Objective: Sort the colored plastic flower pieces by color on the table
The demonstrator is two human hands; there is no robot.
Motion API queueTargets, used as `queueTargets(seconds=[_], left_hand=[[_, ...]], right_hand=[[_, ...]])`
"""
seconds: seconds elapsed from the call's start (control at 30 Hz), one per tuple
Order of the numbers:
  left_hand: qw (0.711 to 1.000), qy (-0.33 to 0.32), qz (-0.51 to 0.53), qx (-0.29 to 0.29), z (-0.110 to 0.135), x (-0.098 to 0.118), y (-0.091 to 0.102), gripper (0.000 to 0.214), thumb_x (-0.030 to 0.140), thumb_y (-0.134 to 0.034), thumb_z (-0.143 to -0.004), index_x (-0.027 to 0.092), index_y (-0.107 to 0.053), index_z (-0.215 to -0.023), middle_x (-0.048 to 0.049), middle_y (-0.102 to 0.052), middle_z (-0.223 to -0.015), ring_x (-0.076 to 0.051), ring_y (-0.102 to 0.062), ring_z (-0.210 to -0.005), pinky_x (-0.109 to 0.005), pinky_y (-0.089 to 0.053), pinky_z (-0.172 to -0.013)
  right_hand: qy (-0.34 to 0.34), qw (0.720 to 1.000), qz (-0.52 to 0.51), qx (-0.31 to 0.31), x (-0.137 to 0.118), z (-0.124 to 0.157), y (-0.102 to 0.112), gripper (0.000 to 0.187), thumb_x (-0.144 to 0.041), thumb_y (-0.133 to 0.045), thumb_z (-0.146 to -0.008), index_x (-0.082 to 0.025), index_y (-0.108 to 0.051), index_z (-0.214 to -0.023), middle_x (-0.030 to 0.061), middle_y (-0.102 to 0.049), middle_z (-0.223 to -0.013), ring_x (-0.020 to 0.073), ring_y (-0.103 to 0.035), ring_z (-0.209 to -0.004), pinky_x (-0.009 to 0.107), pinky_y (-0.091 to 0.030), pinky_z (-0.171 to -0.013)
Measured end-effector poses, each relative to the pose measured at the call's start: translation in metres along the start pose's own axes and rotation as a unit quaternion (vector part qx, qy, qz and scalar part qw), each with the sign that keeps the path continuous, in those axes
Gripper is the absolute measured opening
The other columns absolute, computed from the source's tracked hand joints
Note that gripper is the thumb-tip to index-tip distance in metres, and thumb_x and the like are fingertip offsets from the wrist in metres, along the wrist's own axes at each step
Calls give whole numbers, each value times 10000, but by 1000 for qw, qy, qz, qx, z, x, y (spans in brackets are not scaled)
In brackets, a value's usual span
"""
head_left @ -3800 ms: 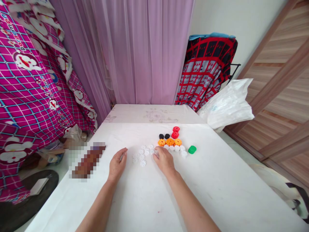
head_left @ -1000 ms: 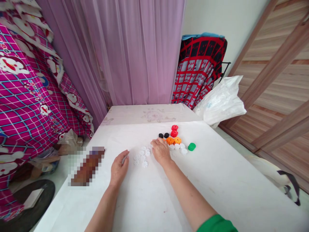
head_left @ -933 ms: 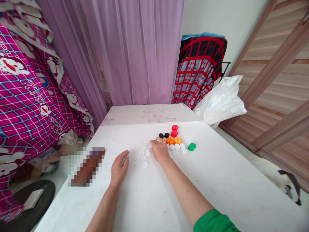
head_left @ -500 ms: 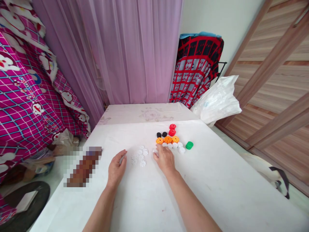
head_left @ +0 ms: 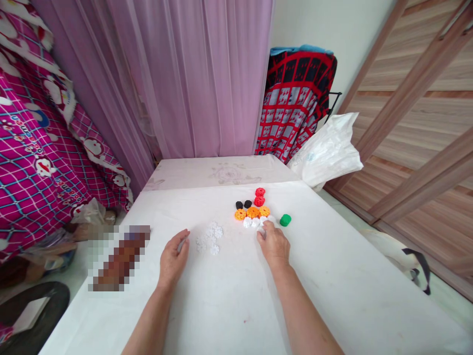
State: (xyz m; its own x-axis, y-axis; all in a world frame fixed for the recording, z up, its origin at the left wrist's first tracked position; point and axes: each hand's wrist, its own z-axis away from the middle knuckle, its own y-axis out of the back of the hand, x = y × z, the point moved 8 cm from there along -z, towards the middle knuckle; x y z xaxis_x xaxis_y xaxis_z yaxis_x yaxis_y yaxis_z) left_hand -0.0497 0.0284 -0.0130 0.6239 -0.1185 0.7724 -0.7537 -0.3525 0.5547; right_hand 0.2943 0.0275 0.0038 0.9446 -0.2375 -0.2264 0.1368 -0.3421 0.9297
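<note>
My right hand (head_left: 275, 246) reaches over a row of small white notched discs (head_left: 251, 223), its thumb and forefinger drawn together on a white disc (head_left: 260, 230) that shows only in part. Its fingers hide some of the row. Just above lie orange notched discs (head_left: 253, 212), two black ones (head_left: 247, 203) and red ones (head_left: 259, 197). Green discs (head_left: 285, 220) lie to the right of the row. Resting on the table, my left hand (head_left: 174, 259) holds nothing, with thumb and fingers apart. Loose white discs (head_left: 213, 231) are spread just right of it.
The white-covered table (head_left: 221, 305) fills the foreground. A blurred-out brownish item (head_left: 120, 261) lies at its left edge. Beyond the right edge are a white plastic bag (head_left: 325, 150) and a wooden wardrobe (head_left: 417, 113); purple curtains (head_left: 195, 79) hang behind.
My right hand has moved right along the white row, with a white disc at its fingertips. My left hand stays beside the loose white discs. The view has shifted slightly.
</note>
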Motion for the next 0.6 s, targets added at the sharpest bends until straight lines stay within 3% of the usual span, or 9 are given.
queueTargets(seconds=[0.27,0.6], left_hand=[[1000,3,-5,-10,0,-1,-1,391,437,-469,-839,228,-671,-1099,-66,-677,-1204,-239,-612,-1125,-425,-458,-1016],[1000,-1,5,-3,-1,-9,-4,373,428,-486,-841,238,-675,-1101,-61,-679,-1202,-233,-615,-1118,-426,-451,-1023]], right_hand=[[-4,1000,5,-28,-2,1,-1,277,-260,-570,-849,-196,-599,-1117,56,-688,-892,192,-588,-876,266,-372,-650],[46,994,-95,-16,-23,6,-12,263,-209,-602,-790,-218,-593,-1054,8,-696,-964,168,-573,-878,249,-370,-694]])
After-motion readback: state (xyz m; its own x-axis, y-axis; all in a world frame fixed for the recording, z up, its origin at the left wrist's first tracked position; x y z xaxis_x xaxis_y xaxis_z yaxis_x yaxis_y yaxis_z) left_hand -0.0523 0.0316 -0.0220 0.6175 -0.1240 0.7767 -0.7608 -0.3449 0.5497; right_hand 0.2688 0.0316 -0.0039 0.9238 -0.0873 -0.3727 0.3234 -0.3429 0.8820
